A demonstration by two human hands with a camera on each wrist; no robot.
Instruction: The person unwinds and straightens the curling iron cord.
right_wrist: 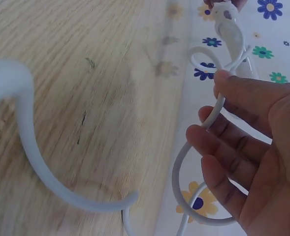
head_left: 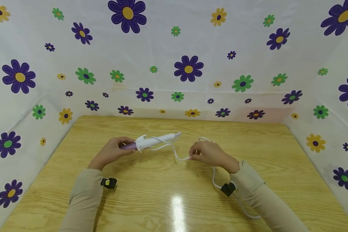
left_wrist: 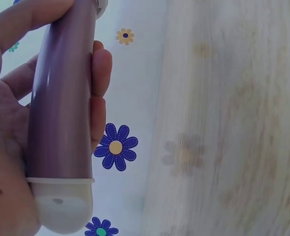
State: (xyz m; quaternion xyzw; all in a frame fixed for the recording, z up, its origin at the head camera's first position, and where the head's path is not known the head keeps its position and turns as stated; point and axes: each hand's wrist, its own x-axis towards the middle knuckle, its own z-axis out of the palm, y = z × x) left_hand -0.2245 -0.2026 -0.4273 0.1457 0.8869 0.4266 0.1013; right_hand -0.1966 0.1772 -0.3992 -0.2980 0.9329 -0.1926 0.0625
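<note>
In the head view my left hand (head_left: 111, 150) grips a curling iron (head_left: 156, 140) by its purple barrel, above the table. Its white handle points right and ends in a ribbed cord outlet. The left wrist view shows fingers wrapped around the barrel (left_wrist: 63, 108), with a rounded white tip (left_wrist: 65, 206) at the lower end. A white cord (head_left: 183, 159) crosses over the handle and runs to my right hand (head_left: 210, 154). The thumb and fingers of that hand pinch the cord (right_wrist: 177, 169), which loops below them in the right wrist view.
A wooden table (head_left: 150, 199) lies beneath both hands. More cord (head_left: 214, 177) hangs past the right wrist toward the right forearm. A white cloth (head_left: 162, 48) with printed flowers surrounds the table at the back and sides. Black cameras (head_left: 227, 189) are strapped to both wrists.
</note>
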